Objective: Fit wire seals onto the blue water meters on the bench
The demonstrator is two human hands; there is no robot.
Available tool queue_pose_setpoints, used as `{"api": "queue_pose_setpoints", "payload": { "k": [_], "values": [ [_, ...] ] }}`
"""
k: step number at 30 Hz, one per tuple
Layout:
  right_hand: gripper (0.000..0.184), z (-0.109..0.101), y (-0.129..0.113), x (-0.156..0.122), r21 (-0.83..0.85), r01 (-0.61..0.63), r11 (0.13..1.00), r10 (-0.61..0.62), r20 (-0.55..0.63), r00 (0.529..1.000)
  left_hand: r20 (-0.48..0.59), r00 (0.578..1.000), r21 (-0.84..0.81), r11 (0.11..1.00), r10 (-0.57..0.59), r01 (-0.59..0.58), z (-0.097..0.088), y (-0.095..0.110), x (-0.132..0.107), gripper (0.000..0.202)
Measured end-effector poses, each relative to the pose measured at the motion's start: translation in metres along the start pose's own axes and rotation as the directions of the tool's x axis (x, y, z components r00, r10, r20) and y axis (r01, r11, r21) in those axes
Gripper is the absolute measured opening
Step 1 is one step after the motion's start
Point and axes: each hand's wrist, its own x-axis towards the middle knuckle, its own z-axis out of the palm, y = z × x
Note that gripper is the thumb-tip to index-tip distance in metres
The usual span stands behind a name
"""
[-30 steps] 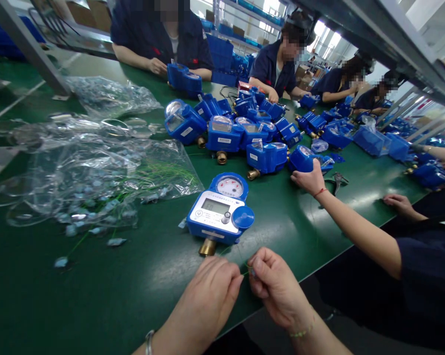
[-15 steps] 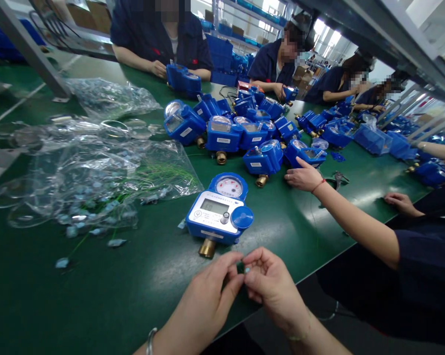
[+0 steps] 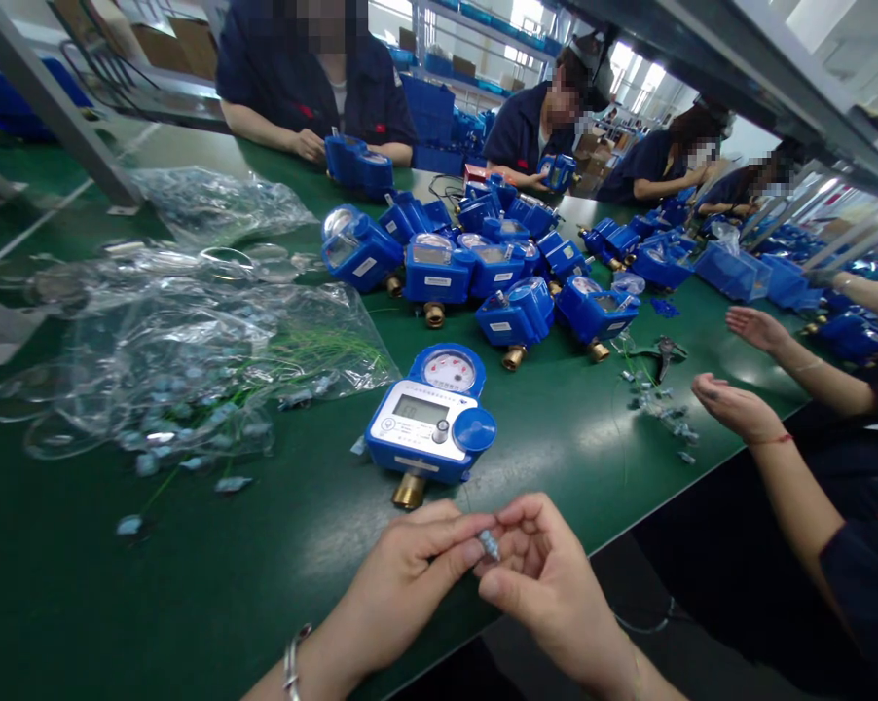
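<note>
Pale blue and small, the seal (image 3: pixel 490 544) sat between your two hands, just in front of the brass fitting (image 3: pixel 408 493) of the nearest blue meter (image 3: pixel 428 428). Your left hand (image 3: pixel 419 557) pinched it between thumb and forefinger, the back of the hand turned up and the wrist coming in from the lower left. Your right hand (image 3: pixel 556 584) was half open, its fingers curled behind the seal and its thumb held apart from them, palm toward the left hand.

You worked close to the near edge of the green surface (image 3: pixel 293 574), which ran slantwise beneath your right forearm. A narrow strip of green separated your knuckles from the meter, and a wider stretch lay to your left, reaching to a loose seal (image 3: pixel 129 526) and the clear plastic bag (image 3: pixel 322 336). Beyond the meter, more blue meters (image 3: pixel 439 268) crowded together; to the right, a co-worker's hand (image 3: pixel 738 409) hung near scattered seals (image 3: pixel 662 407) and a plier-like tool (image 3: pixel 665 358).

Your fingers hid part of the held seal, and any strand on it was too fine to follow. The meter's print was too small to read. Both your forearms were cut off by the bottom of the view.
</note>
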Motion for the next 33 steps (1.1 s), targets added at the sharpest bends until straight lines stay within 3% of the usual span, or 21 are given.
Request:
{"api": "queue_pose_setpoints", "payload": {
  "k": [3, 8, 11, 13, 15, 17, 18, 19, 20, 22, 23, 24, 25, 26, 27, 28, 30, 31, 32, 33],
  "values": [
    [0.035, 0.0, 0.0, -0.001, -0.015, 0.018, 1.0, -0.019, -0.048, 0.999, 0.016, 1.0, -0.022, 1.0, -0.017, 0.017, -0.001, -0.001, 0.001, 0.025],
    [0.044, -0.001, 0.007, 0.0, 0.001, 0.02, 1.0, -0.02, -0.089, 0.996, -0.006, 0.999, -0.079, 0.996, -0.034, 0.034, 0.001, 0.001, 0.001, 0.018],
    [0.034, -0.007, 0.018, -0.002, -0.185, 0.102, 0.978, -0.12, -0.089, 0.989, -0.081, 0.995, -0.11, 0.993, -0.057, 0.048, 0.006, 0.002, 0.0, 0.016],
    [0.017, -0.011, 0.027, -0.005, -0.49, 0.235, 0.84, -0.29, -0.039, 0.956, -0.122, 0.991, -0.126, 0.991, -0.06, 0.044, 0.01, 0.002, -0.001, 0.017],
    [0.017, -0.014, 0.033, -0.006, -0.725, 0.371, 0.581, -0.47, 0.074, 0.88, -0.144, 0.988, -0.131, 0.991, -0.059, 0.04, 0.013, 0.001, -0.001, 0.017],
    [0.023, -0.014, 0.035, -0.006, -0.801, 0.444, 0.401, -0.575, 0.157, 0.803, -0.16, 0.986, -0.102, 0.994, -0.054, 0.038, 0.014, 0.002, -0.002, 0.018],
    [0.021, -0.012, 0.035, -0.006, -0.806, 0.443, 0.392, -0.582, 0.156, 0.798, -0.169, 0.984, -0.077, 0.996, -0.049, 0.036, 0.015, 0.003, -0.002, 0.018],
    [0.016, -0.01, 0.033, -0.005, -0.784, 0.42, 0.457, -0.544, 0.127, 0.829, -0.173, 0.984, -0.051, 0.998, -0.039, 0.03, 0.015, 0.004, -0.002, 0.02],
    [0.013, -0.008, 0.03, -0.003, -0.72, 0.364, 0.591, -0.457, 0.072, 0.886, -0.168, 0.985, -0.03, 0.999, -0.029, 0.025, 0.014, 0.005, -0.002, 0.021],
    [0.022, -0.003, 0.025, 0.0, -0.42, 0.133, 0.898, -0.146, 0.001, 0.989, -0.141, 0.99, -0.012, 1.0, -0.011, 0.009, 0.014, 0.007, -0.002, 0.025],
    [0.026, -0.001, 0.023, 0.002, -0.24, -0.003, 0.971, 0.007, 0.017, 1.0, -0.135, 0.991, -0.012, 1.0, -0.004, 0.003, 0.013, 0.008, -0.002, 0.027],
    [0.028, 0.0, 0.022, 0.003, -0.113, -0.092, 0.989, 0.097, 0.043, 0.994, -0.139, 0.99, -0.013, 1.0, -0.002, 0.0, 0.014, 0.008, -0.002, 0.028],
    [0.028, 0.001, 0.022, 0.003, -0.086, -0.107, 0.991, 0.111, 0.048, 0.993, -0.155, 0.988, -0.015, 1.0, -0.007, 0.004, 0.014, 0.008, -0.002, 0.027],
    [0.025, 0.0, 0.023, 0.003, -0.163, -0.045, 0.986, 0.049, 0.025, 0.998, -0.177, 0.984, -0.02, 1.0, -0.017, 0.013, 0.015, 0.007, -0.002, 0.026],
    [0.021, -0.001, 0.025, 0.002, -0.316, 0.076, 0.946, -0.081, -0.002, 0.997, -0.2, 0.979, -0.029, 0.999, -0.03, 0.024, 0.016, 0.006, -0.003, 0.024],
    [0.017, -0.003, 0.027, 0.001, -0.495, 0.217, 0.842, -0.256, -0.012, 0.967, -0.217, 0.975, -0.042, 0.999, -0.043, 0.035, 0.017, 0.005, -0.003, 0.023],
    [0.02, -0.007, 0.032, 0.0, -0.748, 0.401, 0.529, -0.53, 0.078, 0.845, -0.237, 0.97, -0.071, 0.997, -0.059, 0.043, 0.019, 0.004, -0.003, 0.021],
    [0.022, -0.008, 0.033, -0.001, -0.795, 0.431, 0.428, -0.582, 0.122, 0.804, -0.242, 0.968, -0.081, 0.996, -0.063, 0.045, 0.02, 0.004, -0.003, 0.021],
    [0.019, -0.008, 0.034, -0.001, -0.802, 0.431, 0.413, -0.576, 0.137, 0.806, -0.238, 0.969, -0.086, 0.995, -0.063, 0.044, 0.021, 0.004, -0.003, 0.022],
    [0.016, -0.007, 0.033, 0.0, -0.78, 0.398, 0.483, -0.52, 0.11, 0.847, -0.23, 0.971, -0.088, 0.995, -0.065, 0.046, 0.022, 0.004, -0.004, 0.023]
  ]
}}
